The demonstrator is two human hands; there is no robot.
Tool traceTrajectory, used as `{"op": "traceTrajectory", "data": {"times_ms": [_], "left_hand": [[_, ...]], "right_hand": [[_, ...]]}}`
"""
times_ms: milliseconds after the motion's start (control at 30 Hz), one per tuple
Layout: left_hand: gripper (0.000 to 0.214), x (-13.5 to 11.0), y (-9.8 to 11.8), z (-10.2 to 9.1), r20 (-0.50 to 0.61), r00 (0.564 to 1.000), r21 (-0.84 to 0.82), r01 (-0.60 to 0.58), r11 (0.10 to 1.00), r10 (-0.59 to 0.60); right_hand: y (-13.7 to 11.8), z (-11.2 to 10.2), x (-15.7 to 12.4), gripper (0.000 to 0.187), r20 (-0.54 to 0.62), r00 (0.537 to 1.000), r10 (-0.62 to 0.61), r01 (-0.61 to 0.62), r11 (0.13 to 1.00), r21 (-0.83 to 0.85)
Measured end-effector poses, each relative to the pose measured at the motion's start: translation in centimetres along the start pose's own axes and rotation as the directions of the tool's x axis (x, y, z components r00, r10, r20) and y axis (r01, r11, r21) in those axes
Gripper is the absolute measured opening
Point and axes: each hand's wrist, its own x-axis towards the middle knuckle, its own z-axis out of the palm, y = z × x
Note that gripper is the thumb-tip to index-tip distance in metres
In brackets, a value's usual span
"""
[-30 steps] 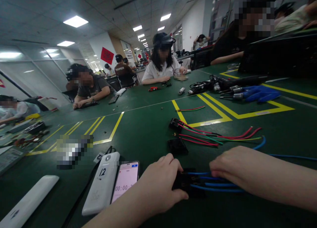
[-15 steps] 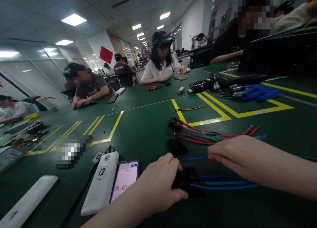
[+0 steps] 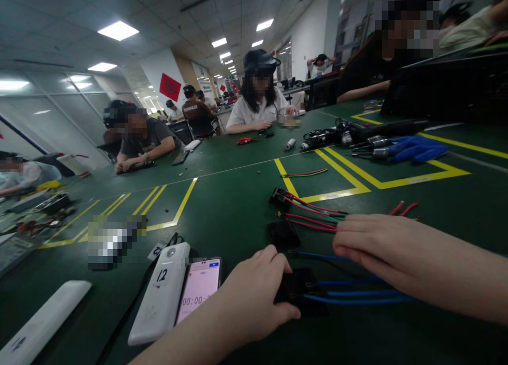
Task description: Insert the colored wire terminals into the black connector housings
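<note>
My left hand (image 3: 254, 296) rests on the green table and grips the left side of a flat black block (image 3: 299, 293) with blue wires (image 3: 357, 296) running out of it to the right. My right hand (image 3: 375, 246) hovers just above those wires, fingers closed around a single blue wire (image 3: 315, 255) whose free tip points left. Behind lie a second black block (image 3: 282, 233) and a third block (image 3: 280, 198) with red and green wires (image 3: 313, 211).
A phone showing a timer (image 3: 198, 291) and a white device marked 12 (image 3: 159, 293) lie left of my left hand. Blue-handled tools (image 3: 413, 149) sit at the back right. Other people work at the table's far side. Yellow tape lines cross the table.
My right hand lifted off the blue wires by the block, drew back and up, and now holds one blue wire. The left hand and block stayed put.
</note>
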Motion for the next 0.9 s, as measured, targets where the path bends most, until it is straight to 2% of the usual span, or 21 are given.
{"op": "traceTrajectory", "data": {"times_ms": [100,200,333,467,567,900], "left_hand": [[0.056,0.0,0.0,0.1,-0.003,1.000,0.011,-0.007,1.000,0.007],[0.057,0.0,0.0,0.0,-0.003,1.000,0.016,0.005,1.000,-0.005],[0.055,0.0,0.1,0.0,0.003,1.000,0.019,0.013,1.000,-0.013],[0.055,0.0,0.0,0.1,-0.006,1.000,0.012,0.003,1.000,-0.003],[0.053,0.0,-0.1,0.1,-0.008,1.000,0.009,0.006,1.000,-0.006],[0.050,0.1,-0.4,0.3,-0.006,1.000,-0.001,0.015,1.000,-0.015]], "right_hand": [[-2.1,0.0,-0.7,0.023,0.061,0.998,-0.036,0.034,0.999,0.031],[-3.5,1.3,-1.9,0.023,0.063,0.995,-0.076,0.079,0.995,-0.054],[-4.3,3.7,-3.4,0.028,-0.051,0.995,-0.080,0.067,0.973,-0.221],[-5.0,5.7,-4.6,0.032,-0.120,0.985,-0.127,0.091,0.959,-0.268],[-5.5,6.7,-5.0,0.030,-0.157,0.981,-0.118,0.062,0.945,-0.321],[-5.8,5.5,-4.5,0.026,-0.272,0.952,-0.144,0.049,0.944,-0.326]]}}
